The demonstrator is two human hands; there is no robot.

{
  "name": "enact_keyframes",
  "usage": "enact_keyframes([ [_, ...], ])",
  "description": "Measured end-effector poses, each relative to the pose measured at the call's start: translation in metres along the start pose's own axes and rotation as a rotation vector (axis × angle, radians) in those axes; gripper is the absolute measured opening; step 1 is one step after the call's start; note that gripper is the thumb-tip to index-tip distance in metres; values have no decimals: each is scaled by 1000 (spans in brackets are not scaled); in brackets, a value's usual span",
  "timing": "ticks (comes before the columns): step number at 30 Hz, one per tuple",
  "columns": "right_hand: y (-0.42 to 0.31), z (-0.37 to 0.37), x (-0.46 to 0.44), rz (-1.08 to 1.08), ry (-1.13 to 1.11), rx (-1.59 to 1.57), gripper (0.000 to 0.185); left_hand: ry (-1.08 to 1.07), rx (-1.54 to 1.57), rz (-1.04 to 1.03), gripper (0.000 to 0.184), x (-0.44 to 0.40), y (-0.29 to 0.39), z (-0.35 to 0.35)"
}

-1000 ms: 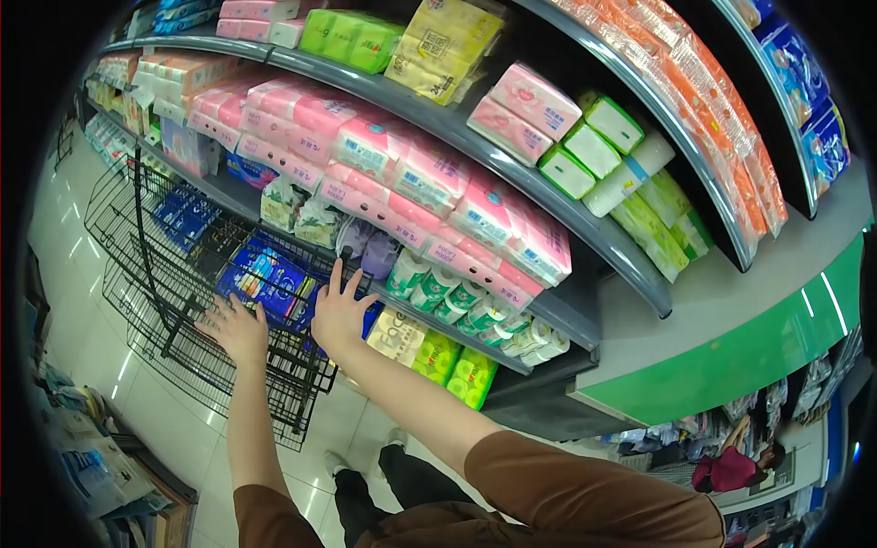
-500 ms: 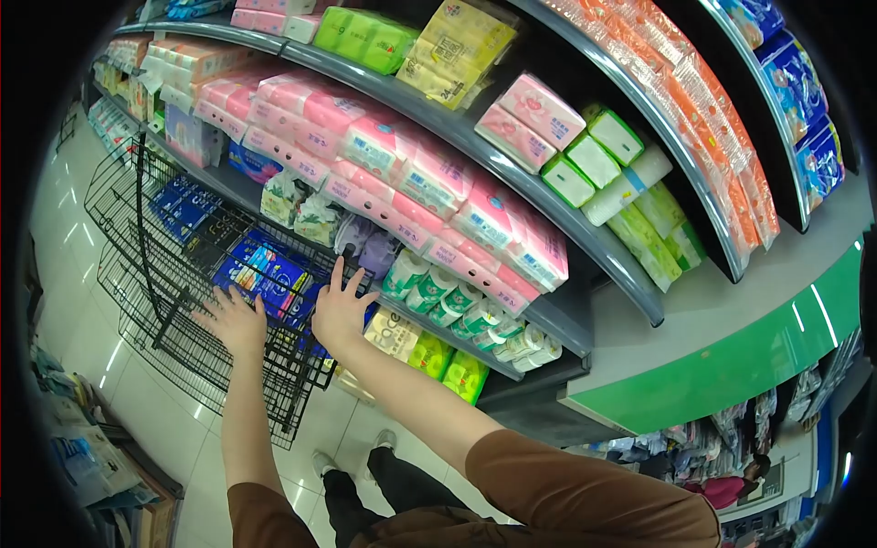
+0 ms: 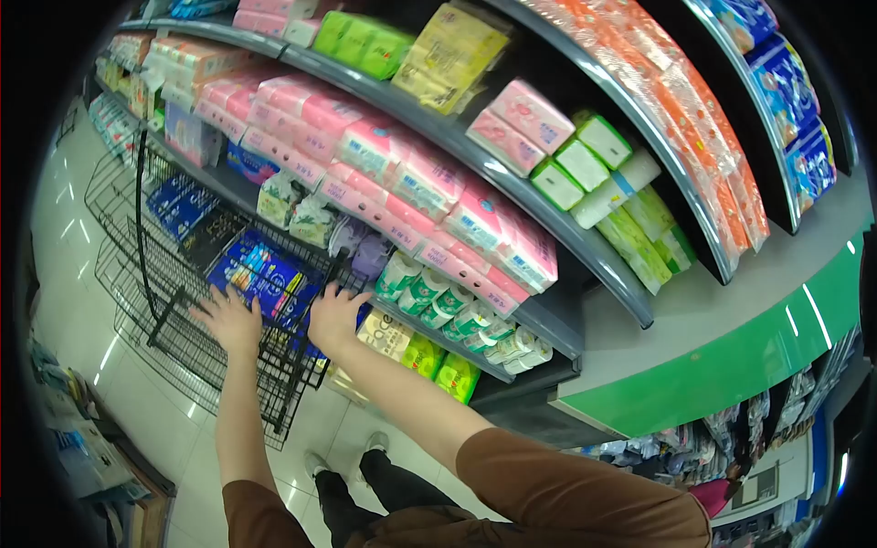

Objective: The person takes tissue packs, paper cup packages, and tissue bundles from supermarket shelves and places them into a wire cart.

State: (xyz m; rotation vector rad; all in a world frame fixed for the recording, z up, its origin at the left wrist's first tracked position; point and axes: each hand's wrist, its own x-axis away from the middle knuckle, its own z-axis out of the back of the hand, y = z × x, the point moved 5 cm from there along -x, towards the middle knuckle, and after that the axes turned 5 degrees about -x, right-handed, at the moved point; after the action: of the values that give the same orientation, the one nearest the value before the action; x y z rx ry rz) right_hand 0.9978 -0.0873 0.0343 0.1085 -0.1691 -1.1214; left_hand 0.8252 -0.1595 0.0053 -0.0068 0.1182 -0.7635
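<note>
My left hand (image 3: 230,323) is palm down over the black wire shopping cart (image 3: 196,342), its fingers spread and holding nothing visible. To its right, my right hand (image 3: 334,320) is over the cart's shelf-side edge. Its fingers are apart and slightly bent, with nothing seen in them; whether it touches the wire I cannot tell. Just past my fingertips lie blue packages (image 3: 256,272) with colourful prints, partly hidden by hands and wire. Purple packs (image 3: 370,251) stand on the shelf beyond my right hand.
Pink tissue packs (image 3: 402,183) fill a curved shelf ahead. Toilet rolls (image 3: 434,301) in green wrap sit lower, above yellow-green packs (image 3: 457,374). A green panel (image 3: 713,365) closes the shelf's end. Stacked goods (image 3: 100,457) stand at lower left. A person in red (image 3: 717,493) is far right.
The fingers of my right hand have drawn in and bent a little. My left hand stays spread in nearly the same place. The shelf has shifted slightly left in view.
</note>
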Motion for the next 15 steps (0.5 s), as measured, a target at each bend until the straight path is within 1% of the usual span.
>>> enact_keyframes([
  [1,1,0,1,-11,-127,-26,39,6,-1,-13,66,2,-1,-2],
  [2,3,14,12,45,-32,-240,37,-6,16,-26,67,4,-4,-5],
  [3,8,29,29,104,69,-447,35,28,56,-36,63,5,-9,-11],
  [4,17,39,48,156,263,-655,32,53,193,-76,50,9,-15,-10],
  [5,29,49,70,222,467,-854,30,-1,348,-114,38,17,-16,-1],
  [6,47,62,95,326,502,-891,28,75,497,-155,30,31,-18,9],
  [7,72,72,128,432,537,-923,27,178,658,-196,29,49,-18,11],
  [8,99,44,153,422,345,-892,28,271,740,-300,28,77,-14,27],
  [9,123,15,185,390,198,-835,29,219,849,-459,29,105,-8,54],
  [10,151,-28,219,326,72,-786,31,163,946,-471,30,132,2,82],
  [11,186,-90,254,216,-265,-732,37,150,1059,-496,30,151,10,100],
  [12,240,-208,303,189,-381,-724,47,250,1074,-561,27,168,18,113],
  [13,301,-305,369,87,-522,-628,47,201,1155,-596,26,182,31,111],
  [14,363,-383,448,-185,-846,-456,50,146,1232,-629,25,196,41,106],
  [15,438,-476,547,-364,-1158,-432,46,89,1302,-658,24,210,51,102],
])
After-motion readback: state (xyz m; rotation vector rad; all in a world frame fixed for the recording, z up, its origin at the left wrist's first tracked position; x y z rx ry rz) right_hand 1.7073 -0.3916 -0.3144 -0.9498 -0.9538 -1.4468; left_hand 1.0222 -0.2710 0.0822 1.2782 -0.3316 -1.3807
